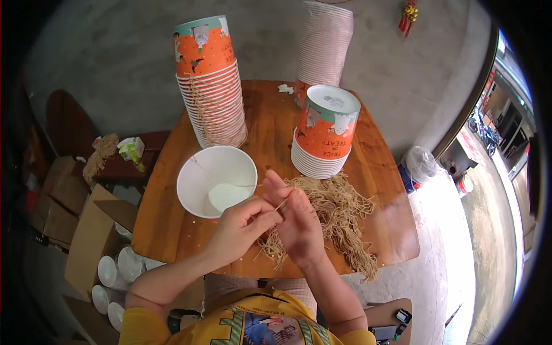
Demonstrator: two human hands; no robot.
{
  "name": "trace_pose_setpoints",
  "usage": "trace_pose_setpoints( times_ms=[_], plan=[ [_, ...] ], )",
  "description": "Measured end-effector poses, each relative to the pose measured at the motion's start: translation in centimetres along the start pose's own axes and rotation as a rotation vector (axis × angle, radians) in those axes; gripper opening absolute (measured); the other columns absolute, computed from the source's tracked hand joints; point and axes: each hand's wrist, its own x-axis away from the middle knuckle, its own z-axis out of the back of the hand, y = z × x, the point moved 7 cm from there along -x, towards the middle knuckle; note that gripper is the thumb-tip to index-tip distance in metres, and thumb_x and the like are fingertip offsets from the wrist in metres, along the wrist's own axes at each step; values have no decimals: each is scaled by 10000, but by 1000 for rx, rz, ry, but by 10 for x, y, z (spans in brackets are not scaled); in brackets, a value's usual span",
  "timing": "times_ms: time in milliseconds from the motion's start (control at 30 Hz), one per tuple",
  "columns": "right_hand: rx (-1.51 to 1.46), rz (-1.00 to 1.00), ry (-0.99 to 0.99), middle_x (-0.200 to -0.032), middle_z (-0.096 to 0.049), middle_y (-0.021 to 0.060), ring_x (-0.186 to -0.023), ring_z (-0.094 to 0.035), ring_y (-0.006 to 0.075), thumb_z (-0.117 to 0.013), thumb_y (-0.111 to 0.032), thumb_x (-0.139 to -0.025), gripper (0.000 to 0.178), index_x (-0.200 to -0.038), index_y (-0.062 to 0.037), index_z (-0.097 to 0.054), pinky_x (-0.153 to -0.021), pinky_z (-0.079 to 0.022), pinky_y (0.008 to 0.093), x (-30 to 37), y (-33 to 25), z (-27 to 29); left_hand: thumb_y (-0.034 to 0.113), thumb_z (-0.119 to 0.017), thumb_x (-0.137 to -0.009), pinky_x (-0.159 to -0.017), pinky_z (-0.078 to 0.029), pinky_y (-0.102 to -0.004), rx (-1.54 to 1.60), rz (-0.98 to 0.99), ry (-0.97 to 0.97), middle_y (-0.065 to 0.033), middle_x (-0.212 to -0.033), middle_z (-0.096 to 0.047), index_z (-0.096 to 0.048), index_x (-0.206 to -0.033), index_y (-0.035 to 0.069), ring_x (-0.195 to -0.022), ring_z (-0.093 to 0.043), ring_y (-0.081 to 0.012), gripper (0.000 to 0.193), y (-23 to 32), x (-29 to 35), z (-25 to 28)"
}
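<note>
- Near desk [172, 230] edge: left hand [238, 227] and right hand [299, 221] meet, fingers [270, 214] pinched shut on one thin string [280, 204].
- Tan string pile [336, 213] lies under the right hand, spilling over the edge.
- Open white cup [215, 179] just left; bare wood beside it.
- Farther: orange-and-teal printed cup stacks [210, 80], one stack [323, 135] upside down.

wooden table [379, 172] – bowl [215, 181], cup stacks [214, 92], (probably) cords [339, 213]

Glossy varnished wood table [270, 123]; matt white paper bowl [215, 181]; rough tan twine strands [336, 210]; printed paper cups [211, 86].
</note>
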Motion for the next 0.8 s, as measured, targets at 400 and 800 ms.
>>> trace_pose_setpoints(
  times_ms=[400,800],
  plan=[
    [764,115,91,-1089,-648,69,-832,-637,101,-615,-50,-930,251,-1175,-1,-605,-663,-505,225,35,-16,-3,126,-599,-921,-635,-501,-416,-763,-280,-59,-141,-843,-637,-538,-912,18,-783,-635,-327,124,32,19,18],
    [983,-11,-27,-881,-693,71,-767,-650,134,-682,-98,-902,185,-1051,2,-638,-703,-518,261,10,2,-3,122,-624,-902,-659,-502,-408,-662,-115,-102,-125,-818,-635,-523,-899,25,-762,-636,-314,140,29,3,35]
  ],
)
